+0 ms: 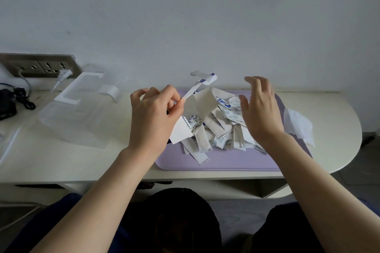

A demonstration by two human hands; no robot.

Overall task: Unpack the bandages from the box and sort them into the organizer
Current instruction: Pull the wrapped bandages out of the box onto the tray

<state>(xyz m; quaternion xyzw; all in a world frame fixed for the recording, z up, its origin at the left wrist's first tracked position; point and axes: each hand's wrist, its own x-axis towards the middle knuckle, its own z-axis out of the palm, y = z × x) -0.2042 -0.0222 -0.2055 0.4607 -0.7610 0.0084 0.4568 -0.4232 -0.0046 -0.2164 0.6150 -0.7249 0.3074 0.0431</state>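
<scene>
My left hand (pixel 154 117) grips the white bandage box (pixel 182 132), tipped on its side with its flaps open toward the right. The long top flap (pixel 200 85) sticks up past my fingers. Several wrapped bandages (pixel 222 129) lie in a loose pile on the purple mat (pixel 226 160), some half inside the box mouth. My right hand (pixel 260 111) hovers over the right side of the pile, fingers spread and holding nothing. The clear plastic organizer (pixel 82 113) with a white handle stands on the table to the left of the box.
A crumpled white tissue (pixel 298 127) lies at the mat's right edge. A wall socket strip (pixel 39 66) with a plugged-in cable and a black device (pixel 7 104) are at the far left. The cream table (pixel 61 160) curves away on the right.
</scene>
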